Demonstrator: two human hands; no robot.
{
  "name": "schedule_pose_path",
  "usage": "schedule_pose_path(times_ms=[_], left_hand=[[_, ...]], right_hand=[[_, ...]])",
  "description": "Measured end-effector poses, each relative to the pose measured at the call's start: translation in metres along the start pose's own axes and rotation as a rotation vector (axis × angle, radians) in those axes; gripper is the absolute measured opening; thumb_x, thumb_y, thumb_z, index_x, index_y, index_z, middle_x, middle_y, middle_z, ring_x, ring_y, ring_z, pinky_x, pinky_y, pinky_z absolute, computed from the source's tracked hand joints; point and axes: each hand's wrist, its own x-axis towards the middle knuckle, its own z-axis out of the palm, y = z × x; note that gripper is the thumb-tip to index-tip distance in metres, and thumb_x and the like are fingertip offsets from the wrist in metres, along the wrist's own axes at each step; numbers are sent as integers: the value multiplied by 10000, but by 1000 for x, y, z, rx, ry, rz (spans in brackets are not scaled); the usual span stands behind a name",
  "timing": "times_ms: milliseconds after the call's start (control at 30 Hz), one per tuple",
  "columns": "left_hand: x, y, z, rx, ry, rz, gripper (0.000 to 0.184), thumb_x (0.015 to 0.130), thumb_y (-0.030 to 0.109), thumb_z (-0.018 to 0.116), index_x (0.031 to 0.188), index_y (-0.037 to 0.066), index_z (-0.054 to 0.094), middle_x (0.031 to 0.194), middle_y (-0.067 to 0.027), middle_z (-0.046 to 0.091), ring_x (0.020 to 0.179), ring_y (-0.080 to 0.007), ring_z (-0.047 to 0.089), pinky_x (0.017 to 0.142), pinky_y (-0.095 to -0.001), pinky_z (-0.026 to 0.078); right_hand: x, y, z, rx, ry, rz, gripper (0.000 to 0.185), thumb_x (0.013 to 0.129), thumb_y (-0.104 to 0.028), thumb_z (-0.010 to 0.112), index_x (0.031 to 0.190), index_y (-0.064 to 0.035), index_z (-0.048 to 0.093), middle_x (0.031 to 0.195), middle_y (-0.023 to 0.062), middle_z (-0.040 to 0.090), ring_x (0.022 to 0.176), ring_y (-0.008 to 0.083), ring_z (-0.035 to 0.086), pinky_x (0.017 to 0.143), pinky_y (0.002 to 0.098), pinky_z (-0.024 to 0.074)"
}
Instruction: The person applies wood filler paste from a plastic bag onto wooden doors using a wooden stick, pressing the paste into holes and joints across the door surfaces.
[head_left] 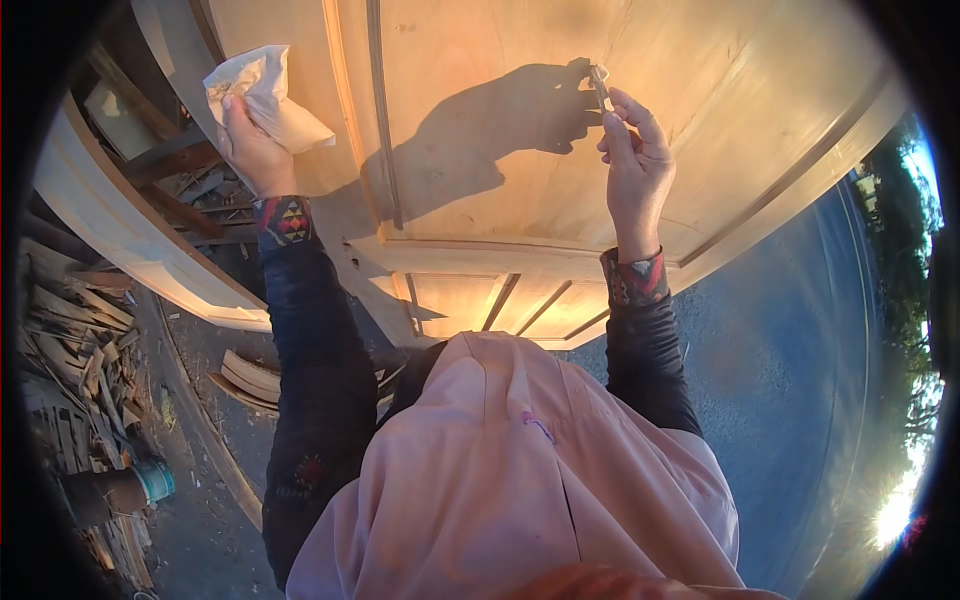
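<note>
A large pale wooden panelled door (460, 110) lies in front of me, with the shadow of an arm across it. My left hand (255, 145) grips a crumpled whitish packet (265, 95), thumb on top, near the door's left side. Above the door's middle panel, my right hand (637, 150) pinches a small, thin, light-coloured tool (600, 86) between thumb and fingers. Its tip points up and away from me; whether it touches the wood I cannot tell.
Another curved-looking wooden frame (110, 230) stands at the left. Scrap wood (85, 370) is piled on the ground at the lower left, beside a dark container with a teal rim (155, 481). Paved ground (760, 330) and trees (895, 230) lie to the right.
</note>
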Motion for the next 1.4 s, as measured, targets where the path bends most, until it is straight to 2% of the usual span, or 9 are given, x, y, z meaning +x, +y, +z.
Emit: schedule_pose_path(times_ms=[300,500,600,800,1000,1100,1200,1300,1400], left_hand=[[2,-4,-4,61,-25,24,348,929,276,443,960,-43,579,915,-84,591,815,-153,567,709,-288,455],[0,0,-2,57,-17,6,352,923,281,446,961,-45,576,925,-90,588,827,-162,566,719,-298,457],[-1,0,-3,88,-11,18,343,924,274,453,955,-43,581,913,-83,590,821,-153,567,715,-286,456],[0,-3,-5,93,-30,35,335,923,271,458,966,-39,579,934,-78,586,835,-143,565,730,-278,455],[-1,1,0,31,-5,15,337,927,267,441,955,-43,569,924,-83,583,830,-161,558,731,-294,451],[-1,-1,-1,57,-16,37,335,930,264,432,943,-42,566,924,-86,581,833,-168,553,737,-302,448],[1,-5,-5,157,-28,98,335,935,259,425,938,-45,567,929,-92,581,839,-170,552,746,-304,445],[1,-6,-3,130,-3,92,342,940,254,416,935,-54,565,935,-104,583,839,-175,552,751,-309,445],[1,-6,-5,145,-1,86,352,943,257,414,936,-62,564,938,-115,585,839,-179,553,754,-312,444]], right_hand=[[-5,28,4,-475,140,-445,239,853,-88,621,1085,-125,663,830,18,589,682,63,517,606,222,445],[-18,0,-9,-414,-16,-109,295,841,-94,624,1134,-129,637,822,46,583,660,88,529,612,225,462],[-19,-2,-16,-52,65,55,286,860,-99,598,1145,-100,627,839,25,602,646,70,519,625,214,454],[-6,-7,-3,14,40,56,271,876,-93,575,1141,-97,628,841,11,607,676,71,538,633,227,458],[2,16,5,-435,127,-364,294,873,-73,576,1151,-155,628,790,23,578,696,83,526,629,239,444],[-8,12,7,-625,119,-401,296,871,-68,573,1147,-159,630,786,42,575,682,101,523,637,252,450],[-19,8,5,-740,82,-390,318,871,-66,568,1172,-160,613,766,46,565,673,84,516,629,253,449],[-21,-5,-8,-575,-53,-189,323,859,-83,579,1174,-151,610,769,64,582,631,138,546,576,249,445],[-15,-5,-14,-265,24,-65,300,855,-91,587,1151,-123,624,780,45,596,614,105,532,572,238,439]])
